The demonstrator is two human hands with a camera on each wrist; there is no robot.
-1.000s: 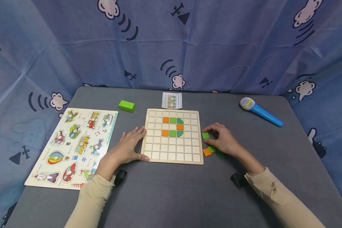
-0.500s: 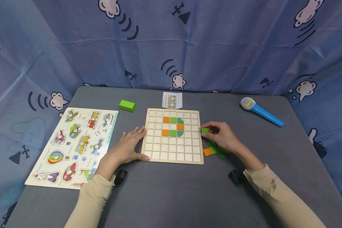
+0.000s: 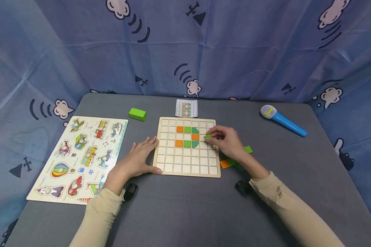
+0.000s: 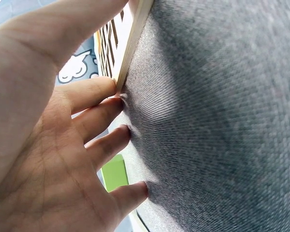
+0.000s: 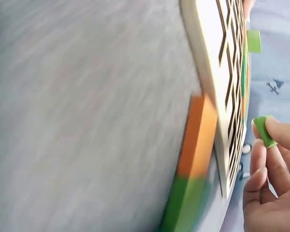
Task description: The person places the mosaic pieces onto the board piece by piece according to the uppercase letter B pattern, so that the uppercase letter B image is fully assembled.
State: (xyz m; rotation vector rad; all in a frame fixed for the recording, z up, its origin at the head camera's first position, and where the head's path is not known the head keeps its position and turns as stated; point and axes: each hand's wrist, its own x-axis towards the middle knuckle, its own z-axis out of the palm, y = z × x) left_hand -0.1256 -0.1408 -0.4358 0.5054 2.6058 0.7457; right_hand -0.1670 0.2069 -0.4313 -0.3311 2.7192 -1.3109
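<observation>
Your right hand (image 3: 230,142) pinches a green tile (image 3: 207,137) above the right-hand columns of the wooden grid board (image 3: 187,160), mid-frame, just right of the rightmost orange tile (image 3: 195,137); your left hand (image 3: 136,160), fingers spread, touches the board's left edge.

Soft head-view light, tabletop (image 4: 217,121) shadowed in left-wrist view, right-wrist foreground blurred

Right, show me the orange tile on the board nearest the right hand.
The orange tile between the two dark green rounded tiles. The other two orange tiles on the board sit further left, each beside a green square, farther from the right hand.
</observation>
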